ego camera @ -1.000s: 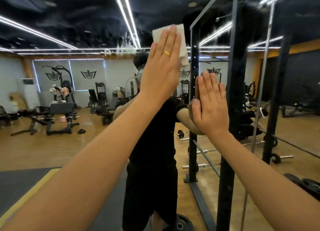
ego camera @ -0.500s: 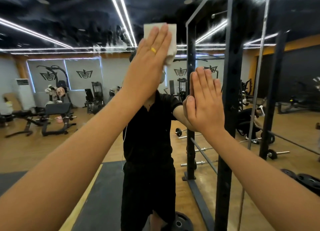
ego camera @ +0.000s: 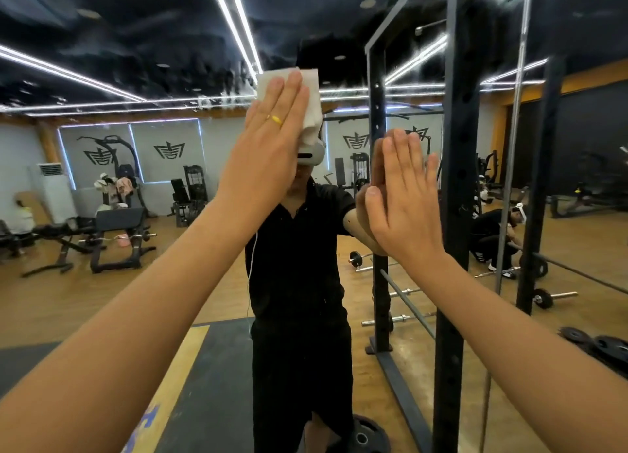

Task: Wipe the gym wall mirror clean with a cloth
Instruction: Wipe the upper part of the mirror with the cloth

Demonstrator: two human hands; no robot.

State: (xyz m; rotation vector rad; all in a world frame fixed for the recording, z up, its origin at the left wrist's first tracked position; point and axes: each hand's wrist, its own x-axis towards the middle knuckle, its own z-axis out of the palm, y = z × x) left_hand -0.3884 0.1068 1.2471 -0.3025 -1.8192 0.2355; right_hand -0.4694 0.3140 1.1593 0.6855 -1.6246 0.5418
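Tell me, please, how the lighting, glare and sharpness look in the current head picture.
Head view: the strip lights glare as bright streaks in the mirror; wet smears beside the cloth under the left hand muddy the reflection; wide-angle distortion tilts the rack posts and swells the near forearms; the right hand looks sharp, the far-left reflection soft.

Both your arms are bare and reach forward and upward, one from the lower left and one from the lower right. Your left hand (ego camera: 272,140) is the higher one, its palm turned away from you, the fingers straight and close together. Your right hand (ego camera: 404,201) is lower, also flat, fingers straight and pointing up.
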